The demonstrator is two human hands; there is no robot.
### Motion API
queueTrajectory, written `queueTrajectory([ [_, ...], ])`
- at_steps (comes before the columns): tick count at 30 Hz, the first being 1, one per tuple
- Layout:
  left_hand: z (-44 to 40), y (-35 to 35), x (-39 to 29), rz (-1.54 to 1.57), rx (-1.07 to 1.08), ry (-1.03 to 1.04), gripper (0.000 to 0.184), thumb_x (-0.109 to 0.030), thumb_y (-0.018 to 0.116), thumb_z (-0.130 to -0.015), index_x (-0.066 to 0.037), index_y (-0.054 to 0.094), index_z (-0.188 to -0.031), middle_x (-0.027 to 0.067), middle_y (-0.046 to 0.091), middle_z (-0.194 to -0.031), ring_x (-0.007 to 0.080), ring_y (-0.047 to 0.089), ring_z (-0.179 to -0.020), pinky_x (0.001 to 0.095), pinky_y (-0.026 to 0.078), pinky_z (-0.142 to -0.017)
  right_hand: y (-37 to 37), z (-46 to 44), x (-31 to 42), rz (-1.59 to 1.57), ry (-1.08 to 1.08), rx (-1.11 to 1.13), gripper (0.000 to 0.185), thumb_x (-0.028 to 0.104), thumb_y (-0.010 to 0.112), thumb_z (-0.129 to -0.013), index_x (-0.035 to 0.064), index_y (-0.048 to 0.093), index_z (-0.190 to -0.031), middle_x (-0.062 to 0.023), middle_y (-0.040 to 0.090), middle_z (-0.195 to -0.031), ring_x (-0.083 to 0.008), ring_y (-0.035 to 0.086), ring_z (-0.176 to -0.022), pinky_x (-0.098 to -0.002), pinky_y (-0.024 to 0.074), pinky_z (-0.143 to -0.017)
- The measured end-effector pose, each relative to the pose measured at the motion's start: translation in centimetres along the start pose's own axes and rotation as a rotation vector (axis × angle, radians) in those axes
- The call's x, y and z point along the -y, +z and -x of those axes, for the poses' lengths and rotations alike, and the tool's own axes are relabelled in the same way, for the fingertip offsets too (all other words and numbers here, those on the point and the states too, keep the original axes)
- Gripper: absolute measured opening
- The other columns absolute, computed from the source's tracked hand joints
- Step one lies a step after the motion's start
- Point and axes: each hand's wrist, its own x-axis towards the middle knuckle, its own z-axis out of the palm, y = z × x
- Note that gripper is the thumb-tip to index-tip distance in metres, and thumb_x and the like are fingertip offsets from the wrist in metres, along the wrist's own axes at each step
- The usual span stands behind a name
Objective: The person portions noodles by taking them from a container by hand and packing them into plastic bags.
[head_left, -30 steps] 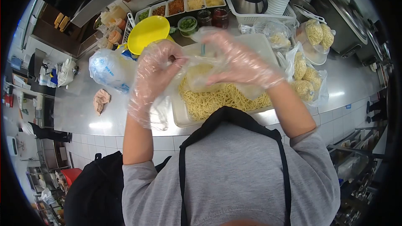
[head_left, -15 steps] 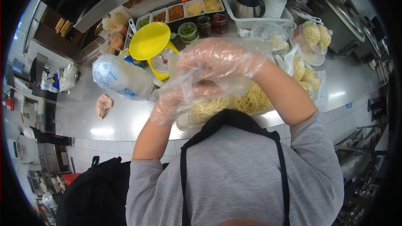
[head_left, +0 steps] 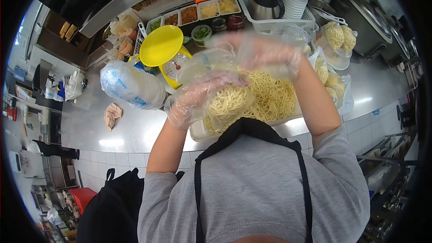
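Note:
My left hand (head_left: 195, 99), in a clear plastic glove, is closed on the neck of a clear plastic bag of noodles (head_left: 228, 104). The bag's loose top (head_left: 209, 63) sticks up above my fingers. Just past it, my right hand (head_left: 265, 50), also gloved, is smeared by motion, so its fingers cannot be made out. Loose yellow noodles (head_left: 272, 96) lie in a shallow tray (head_left: 198, 133) beneath both hands, and the noodle bag hangs over the tray's left part.
A yellow kitchen scale (head_left: 161, 45) stands beyond my left hand, beside a roll of plastic bags (head_left: 130, 84). A crumpled cloth (head_left: 112, 116) lies at the left. Topping containers (head_left: 189, 14) line the back. Bagged noodles (head_left: 334, 83) and a white basket (head_left: 288, 23) are at the right.
My right hand has moved up and away from my left, uncovering more of the tray's noodles. The noodle bag remains in my left hand, its top now showing upright.

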Motion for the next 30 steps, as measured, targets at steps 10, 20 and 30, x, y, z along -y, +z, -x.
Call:
queueTrajectory([
  [10,-0.6,-3.3,4.0,-1.085,0.02,0.334,0.055,-0.027,0.067,-0.076,-0.006,0.048,-0.123,0.011,0.053,-0.119,0.0244,0.046,-0.115,0.0369,0.032,-0.103,5.4,-1.5,-2.3,0.626,-0.073,-0.05,0.04,0.026,0.058,-0.088,0.0081,0.049,-0.124,-0.0054,0.058,-0.11,-0.0141,0.054,-0.098,-0.0297,0.0451,-0.086],
  [20,-1.1,-2.2,2.9,-0.606,-0.145,-0.302,0.043,-0.021,0.052,-0.087,-0.007,0.044,-0.127,0.012,0.049,-0.125,0.0243,0.044,-0.116,0.037,0.032,-0.101,3.1,1.5,-3.4,-0.526,0.106,-0.271,0.045,0.029,0.059,-0.084,0.0144,0.05,-0.126,-0.011,0.051,-0.124,-0.0245,0.048,-0.114,-0.0335,0.037,-0.098],
  [30,-1.0,-1.9,4.8,-1.273,-0.242,0.226,0.038,-0.008,0.053,-0.083,-0.006,0.047,-0.121,0.018,0.051,-0.119,0.0313,0.049,-0.111,0.0353,0.038,-0.095,5.5,-0.2,-3.0,0.598,-0.387,-0.391,0.028,0.02,0.052,-0.084,0.0069,0.055,-0.107,-0.0081,0.055,-0.107,-0.0218,0.05,-0.102,-0.0359,0.0381,-0.092],
])
